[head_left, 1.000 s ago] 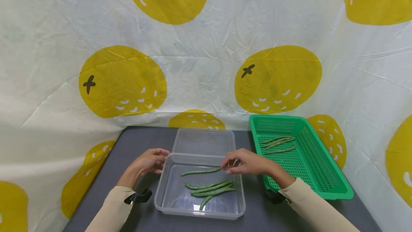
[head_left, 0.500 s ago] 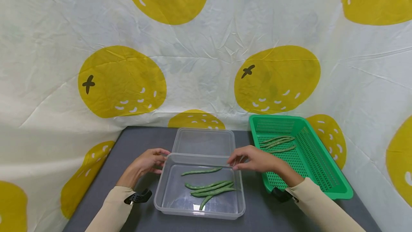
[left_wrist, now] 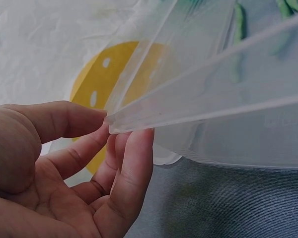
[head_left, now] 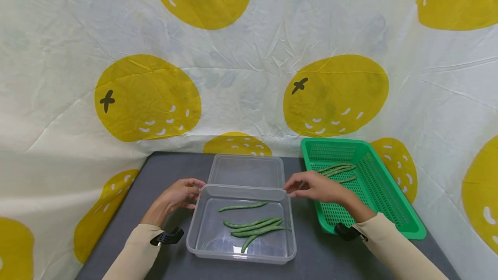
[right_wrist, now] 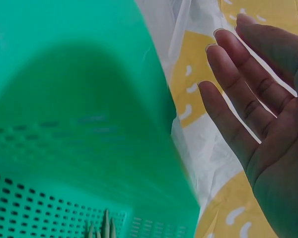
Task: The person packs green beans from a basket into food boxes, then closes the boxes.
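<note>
In the head view a clear plastic container [head_left: 241, 260] stands on the table, with several green beans inside. One green bean [head_left: 243, 206] lies alone near its back wall; the others [head_left: 254, 230] form a loose bunch further forward. My left hand [head_left: 180, 195] pinches the container's back left corner, thumb at the rim [left_wrist: 111, 121] and fingers below it in the left wrist view. Just past the back right corner is my right hand [head_left: 317, 186], its relaxed fingers [right_wrist: 228, 114] holding nothing. It partly overlaps the green basket [head_left: 393, 187] and some of the beans in it.
The basket stands at the right with several more green beans [head_left: 338, 170] on its floor. Behind the container lies a clear lid [head_left: 247, 171]. A patterned cloth [head_left: 241, 90] hangs behind the dark table [head_left: 175, 167].
My right hand has drawn away from the lone green bean, passing over the container's right rim toward the basket. The bean stays on the container floor. My left hand has not moved.
</note>
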The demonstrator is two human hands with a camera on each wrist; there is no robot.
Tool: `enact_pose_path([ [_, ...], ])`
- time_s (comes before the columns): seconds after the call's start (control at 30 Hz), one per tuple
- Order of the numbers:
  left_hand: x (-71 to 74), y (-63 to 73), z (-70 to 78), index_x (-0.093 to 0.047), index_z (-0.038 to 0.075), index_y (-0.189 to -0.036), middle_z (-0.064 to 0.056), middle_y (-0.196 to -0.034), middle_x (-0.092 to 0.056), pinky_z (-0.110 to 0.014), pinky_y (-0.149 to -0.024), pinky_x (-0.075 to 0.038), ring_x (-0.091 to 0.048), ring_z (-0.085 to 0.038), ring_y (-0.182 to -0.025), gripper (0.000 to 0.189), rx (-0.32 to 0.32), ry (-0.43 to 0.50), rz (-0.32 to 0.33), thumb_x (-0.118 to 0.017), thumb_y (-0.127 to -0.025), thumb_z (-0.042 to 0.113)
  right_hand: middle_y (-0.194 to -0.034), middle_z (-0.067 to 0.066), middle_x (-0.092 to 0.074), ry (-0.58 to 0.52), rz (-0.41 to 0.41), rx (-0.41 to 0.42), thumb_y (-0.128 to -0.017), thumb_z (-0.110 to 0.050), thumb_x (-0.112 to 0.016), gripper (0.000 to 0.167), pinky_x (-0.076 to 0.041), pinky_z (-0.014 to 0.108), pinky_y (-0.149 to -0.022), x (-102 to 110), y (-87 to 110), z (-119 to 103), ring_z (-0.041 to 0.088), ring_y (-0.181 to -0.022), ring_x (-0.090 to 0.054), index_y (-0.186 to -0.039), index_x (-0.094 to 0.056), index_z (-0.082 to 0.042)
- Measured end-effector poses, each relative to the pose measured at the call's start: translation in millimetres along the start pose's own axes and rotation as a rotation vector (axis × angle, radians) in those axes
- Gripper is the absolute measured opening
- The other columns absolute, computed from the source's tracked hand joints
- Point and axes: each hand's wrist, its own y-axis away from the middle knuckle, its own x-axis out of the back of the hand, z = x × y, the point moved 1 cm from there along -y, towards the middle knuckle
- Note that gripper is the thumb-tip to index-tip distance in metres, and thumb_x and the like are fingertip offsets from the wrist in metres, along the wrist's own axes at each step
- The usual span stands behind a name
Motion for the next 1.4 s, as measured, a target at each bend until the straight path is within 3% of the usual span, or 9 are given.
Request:
enact_pose_path([
  [0.3,-1.2,-0.7,-1.2,-0.057,-0.004,-0.133,-0.026,-0.122,-0.066,-0.041,-0.071,-0.06,-0.07,-0.024,-0.087,0.04,0.009,-0.002,0.005,-0.058,-0.094,0.007,-0.111,-0.006,-0.072,0.068,0.06,-0.023,-0.099,-0.021,-0.066,0.02,-0.056,0.034,-0.083,14.7,12.0,10.0,0.012,-0.099,-0.068,-0.118,-0.071,-0.02],
  [0.83,-0.9,0.6,-1.2,-0.057,-0.005,-0.133,-0.024,-0.119,-0.067,-0.041,-0.069,-0.06,-0.069,-0.023,-0.086,0.04,0.0,0.004,0.004,-0.059,-0.095,0.007,-0.109,-0.004,-0.072,0.053,0.152,-0.119,-0.098,-0.019,-0.067,0.021,-0.057,0.034,-0.086,32.7,29.3,42.2,0.014,-0.1,-0.068,-0.119,-0.07,-0.019],
  [1.2,-0.3,0.0,-0.6,-0.056,-0.005,-0.134,-0.024,-0.12,-0.067,-0.04,-0.07,-0.06,-0.069,-0.023,-0.087,0.04,0.008,0.006,0.002,-0.058,-0.095,0.007,-0.108,0.008,-0.072,0.058,0.158,-0.13,-0.097,-0.012,-0.068,0.022,-0.057,0.032,-0.083,43.9,40.3,63.5,0.024,-0.099,-0.069,-0.118,-0.068,-0.008],
  [1.4,-0.6,0.8,0.0,-0.057,-0.004,-0.133,-0.025,-0.121,-0.066,-0.041,-0.07,-0.06,-0.069,-0.024,-0.087,0.04,0.014,0.01,0.008,-0.058,-0.095,0.007,-0.11,0.017,-0.07,0.048,0.165,-0.177,-0.097,-0.008,-0.068,0.023,-0.058,0.029,-0.08,49.8,48.0,78.0,0.028,-0.1,-0.069,-0.119,-0.068,-0.01],
])
